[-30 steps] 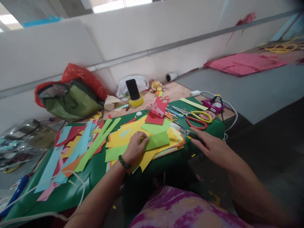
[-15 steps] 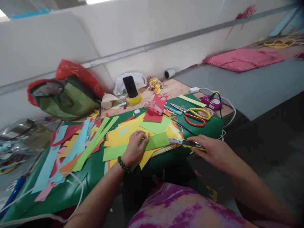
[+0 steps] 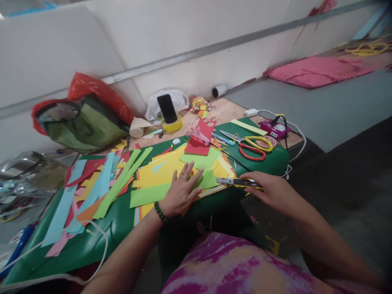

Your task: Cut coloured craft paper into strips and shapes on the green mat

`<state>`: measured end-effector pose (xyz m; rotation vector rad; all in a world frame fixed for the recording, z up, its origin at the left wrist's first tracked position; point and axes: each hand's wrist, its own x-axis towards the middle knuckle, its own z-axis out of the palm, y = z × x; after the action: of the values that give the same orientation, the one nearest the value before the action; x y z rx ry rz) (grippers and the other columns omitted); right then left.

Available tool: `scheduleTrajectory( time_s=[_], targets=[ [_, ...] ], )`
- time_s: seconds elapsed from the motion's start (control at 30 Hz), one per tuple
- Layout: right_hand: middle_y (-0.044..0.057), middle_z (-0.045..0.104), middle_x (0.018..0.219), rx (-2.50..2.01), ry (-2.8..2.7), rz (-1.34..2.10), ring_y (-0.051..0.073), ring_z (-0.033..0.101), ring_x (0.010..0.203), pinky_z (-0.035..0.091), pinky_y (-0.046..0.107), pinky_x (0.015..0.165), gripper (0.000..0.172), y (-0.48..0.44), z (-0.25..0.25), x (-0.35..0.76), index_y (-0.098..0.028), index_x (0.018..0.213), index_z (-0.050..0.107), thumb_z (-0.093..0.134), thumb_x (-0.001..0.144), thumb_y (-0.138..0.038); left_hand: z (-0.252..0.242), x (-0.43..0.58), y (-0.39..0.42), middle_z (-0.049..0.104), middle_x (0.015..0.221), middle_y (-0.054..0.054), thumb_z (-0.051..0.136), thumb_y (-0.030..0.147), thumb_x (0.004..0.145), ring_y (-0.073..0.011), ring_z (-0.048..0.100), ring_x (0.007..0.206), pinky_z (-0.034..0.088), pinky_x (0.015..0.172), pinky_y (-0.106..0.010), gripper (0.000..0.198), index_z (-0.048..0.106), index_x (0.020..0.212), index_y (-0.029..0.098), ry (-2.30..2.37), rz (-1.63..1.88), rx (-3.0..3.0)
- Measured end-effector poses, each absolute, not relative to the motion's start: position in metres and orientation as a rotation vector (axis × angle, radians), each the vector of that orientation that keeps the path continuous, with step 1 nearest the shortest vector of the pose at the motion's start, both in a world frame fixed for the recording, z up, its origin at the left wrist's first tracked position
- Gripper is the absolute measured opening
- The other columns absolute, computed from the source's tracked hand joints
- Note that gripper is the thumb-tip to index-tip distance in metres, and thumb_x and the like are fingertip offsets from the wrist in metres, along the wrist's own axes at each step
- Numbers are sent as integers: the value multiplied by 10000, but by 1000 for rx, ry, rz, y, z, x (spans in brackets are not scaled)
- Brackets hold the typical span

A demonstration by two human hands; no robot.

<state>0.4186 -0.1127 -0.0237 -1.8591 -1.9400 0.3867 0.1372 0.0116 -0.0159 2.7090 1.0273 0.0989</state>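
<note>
Head view: left hand [image 3: 180,194] lies palm down on the light-green sheet [image 3: 147,195], fingers spread flat and wide, gripping nothing, just pressing. A bead bracelet [image 3: 159,211] sits on that wrist. The sheet tops the coloured paper stack [image 3: 162,169] near the front edge of the green mat [image 3: 116,228], about mid-mat. Right hand [image 3: 272,192] is at the mat's front right corner, fingers curled closed round the handle of the utility knife [image 3: 237,182]. The knife is roughly level and its tip points at the sheet's right end, just beside it; whether the blade touches paper cannot be told. Loose paper strips [image 3: 101,183] fan over the mat's left half. The scissors [image 3: 254,147] lie on the mat's right rear part, and the pink glue gun [image 3: 197,136] is at the mat's rear edge. The phone [image 3: 167,108] stands in a tape roll [image 3: 172,124] behind the mat, and the green bag [image 3: 82,126] sits behind its left rear. Progress, as a judgement: sheet laid and held down, knife in hand and lined up, no slit or cut-off piece visible on this sheet, so the cut itself looks not yet made. The many strips suggest other cutting is done.
</note>
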Motion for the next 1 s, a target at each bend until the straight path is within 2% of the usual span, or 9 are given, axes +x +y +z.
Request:
scheduleTrajectory(
  time_s=[0.17,1.0],
  targets=[
    [43,725,1083,-1804,-1959,425,227,689,953,540,346,779,287,-115,-20,422,-273,1101,662,508,863,-318,-17,141,10,151,1615,-93,320,456,997,-301,113,1486,144,1135,-628,545,264,1519,308,1017,-114,2682],
    [48,735,1082,-1705,-1955,489,234,687,993,548,351,830,297,-110,-27,417,-265,1108,675,507,868,-312,-20,144,10,155,1616,-84,320,470,996,-297,119,1486,131,1128,-641,542,257,1516,331,1025,-127,2691]
  ],
)
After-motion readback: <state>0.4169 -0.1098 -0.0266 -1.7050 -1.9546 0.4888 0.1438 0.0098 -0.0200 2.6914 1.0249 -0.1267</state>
